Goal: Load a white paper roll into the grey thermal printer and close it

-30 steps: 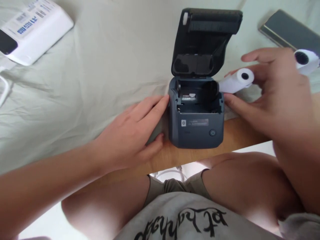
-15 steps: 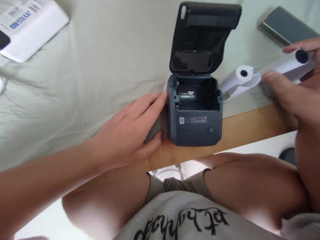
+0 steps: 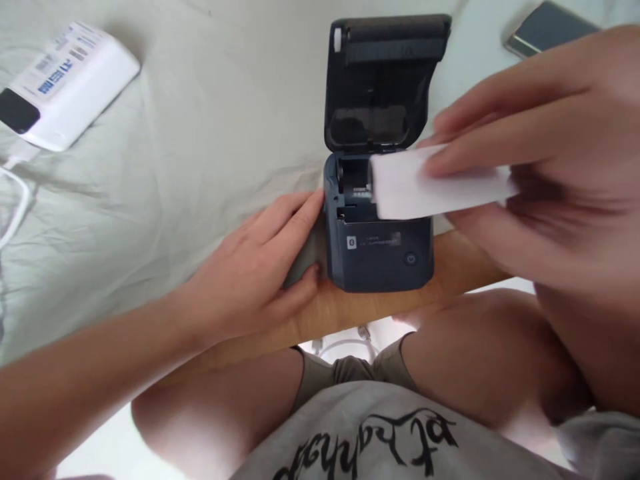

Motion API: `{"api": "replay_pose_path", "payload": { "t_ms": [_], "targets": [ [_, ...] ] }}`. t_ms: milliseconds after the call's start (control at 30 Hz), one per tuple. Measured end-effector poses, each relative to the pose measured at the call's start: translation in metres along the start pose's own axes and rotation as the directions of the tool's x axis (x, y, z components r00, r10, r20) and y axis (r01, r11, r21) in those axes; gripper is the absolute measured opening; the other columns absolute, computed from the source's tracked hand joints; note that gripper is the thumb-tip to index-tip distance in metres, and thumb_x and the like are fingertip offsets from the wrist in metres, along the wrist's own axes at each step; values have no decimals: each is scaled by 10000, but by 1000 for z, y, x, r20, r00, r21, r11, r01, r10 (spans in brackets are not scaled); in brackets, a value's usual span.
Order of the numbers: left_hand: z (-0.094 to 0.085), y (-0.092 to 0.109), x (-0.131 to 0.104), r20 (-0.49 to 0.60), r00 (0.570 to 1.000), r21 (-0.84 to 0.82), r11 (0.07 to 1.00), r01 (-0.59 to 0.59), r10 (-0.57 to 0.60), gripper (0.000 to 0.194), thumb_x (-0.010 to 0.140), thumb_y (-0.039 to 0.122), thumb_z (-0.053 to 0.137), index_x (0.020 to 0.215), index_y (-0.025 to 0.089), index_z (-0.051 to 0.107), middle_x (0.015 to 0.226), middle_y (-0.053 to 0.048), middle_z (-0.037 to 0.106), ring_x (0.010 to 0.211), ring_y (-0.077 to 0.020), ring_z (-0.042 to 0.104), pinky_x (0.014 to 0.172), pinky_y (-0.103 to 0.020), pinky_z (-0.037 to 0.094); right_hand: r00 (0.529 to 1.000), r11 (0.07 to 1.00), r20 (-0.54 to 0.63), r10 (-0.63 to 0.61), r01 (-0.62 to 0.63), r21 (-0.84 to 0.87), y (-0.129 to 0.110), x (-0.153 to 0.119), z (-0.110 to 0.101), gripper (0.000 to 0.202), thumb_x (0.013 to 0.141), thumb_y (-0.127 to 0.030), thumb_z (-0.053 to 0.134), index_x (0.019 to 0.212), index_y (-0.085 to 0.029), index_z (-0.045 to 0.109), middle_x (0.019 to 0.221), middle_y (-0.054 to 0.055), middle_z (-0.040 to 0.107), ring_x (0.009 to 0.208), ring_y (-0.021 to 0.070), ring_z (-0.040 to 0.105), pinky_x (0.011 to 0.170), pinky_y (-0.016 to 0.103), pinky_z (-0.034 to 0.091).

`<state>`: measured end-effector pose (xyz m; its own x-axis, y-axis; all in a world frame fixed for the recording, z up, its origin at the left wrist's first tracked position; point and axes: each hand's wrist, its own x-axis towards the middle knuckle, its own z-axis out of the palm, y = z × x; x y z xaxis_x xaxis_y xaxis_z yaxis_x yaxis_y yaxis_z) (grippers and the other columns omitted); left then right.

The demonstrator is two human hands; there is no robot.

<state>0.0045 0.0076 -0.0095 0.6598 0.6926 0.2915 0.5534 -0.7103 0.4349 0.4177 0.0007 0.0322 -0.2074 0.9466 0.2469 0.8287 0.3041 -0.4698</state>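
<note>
A dark blue portable label printer (image 3: 380,260) stands at the table's front edge with its lid (image 3: 380,87) raised, so its inner bay shows. My left hand (image 3: 265,253) lies to its left, fingers stretched out and fingertips touching the printer's side. From the right, my right hand (image 3: 540,147) is closed around a white paper roll (image 3: 405,187). The roll's near end hangs over the right part of the open bay and covers it. My palm hides the roll's other end, and motion blurs this hand.
A white power bank (image 3: 90,87) with a printed label and a plugged-in white cable (image 3: 23,200) lies at the upper left. A dark, shiny flat case (image 3: 550,30) is at the upper right. Pale cloth (image 3: 210,120) covers the table, leaving a wooden front edge (image 3: 350,310) bare.
My right hand has moved left with a paper roll, from beside the printer to over its bay. The second roll, earlier right of the printer, no longer shows. My left hand keeps its place.
</note>
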Motion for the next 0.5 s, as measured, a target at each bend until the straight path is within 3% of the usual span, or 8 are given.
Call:
{"api": "replay_pose_path", "payload": {
  "t_ms": [100, 267, 333, 400, 500],
  "targets": [
    [-1, 2, 1, 26, 999, 18, 1000, 19, -19, 812, 1225, 361, 576, 2016, 277, 413, 1869, -158, 708, 1640, -400, 787, 1371, -532, 716, 1000, 1000, -10, 1, -1, 14, -19, 13, 9, 610, 1249, -916, 634, 1534, -391, 760, 1562, 82, 819, 1596, 312, 830, 1213, 568, 835],
    [-5, 7, 2, 43, 999, 4, 1000, 27, -27, 792, 1222, 325, 575, 1998, 254, 430, 1860, -168, 709, 1621, -389, 794, 1367, -520, 718, 999, 999, -24, -49, 49, -8, -52, 39, 26, 602, 1265, -920, 585, 1463, -390, 790, 1488, 68, 841, 1550, 289, 853, 1188, 543, 840],
    [-5, 7, 3, 51, 999, 20, 1000, 12, -13, 767, 1233, 331, 561, 1984, 226, 443, 1848, -178, 714, 1608, -384, 804, 1353, -511, 726, 987, 986, -21, -162, 161, -44, -64, 48, 31, 522, 1324, -809, 534, 1326, -360, 800, 1435, 41, 871, 1447, 239, 890, 1161, 489, 837],
    [-2, 5, 2, 32, 999, 27, 1000, -2, 1, 749, 1247, 360, 546, 1976, 216, 451, 1838, -180, 722, 1593, -381, 814, 1340, -503, 733, 947, 943, -14, -322, 320, -95, -69, 55, 33, 418, 1371, -601, 520, 1194, -311, 764, 1366, 7, 903, 1364, 191, 923, 1131, 426, 820],
    [2, 3, 0, -2, 1000, 0, 1000, 13, -13, 766, 1249, 367, 560, 1997, 265, 430, 1855, -163, 714, 1607, -386, 808, 1353, -525, 730, 875, 861, -7, -485, 476, -179, -62, 58, 30, 216, 1356, -383, 610, 1221, -274, 739, 1375, -19, 927, 1576, 238, 895, 1320, 480, 760]
  ]
}}
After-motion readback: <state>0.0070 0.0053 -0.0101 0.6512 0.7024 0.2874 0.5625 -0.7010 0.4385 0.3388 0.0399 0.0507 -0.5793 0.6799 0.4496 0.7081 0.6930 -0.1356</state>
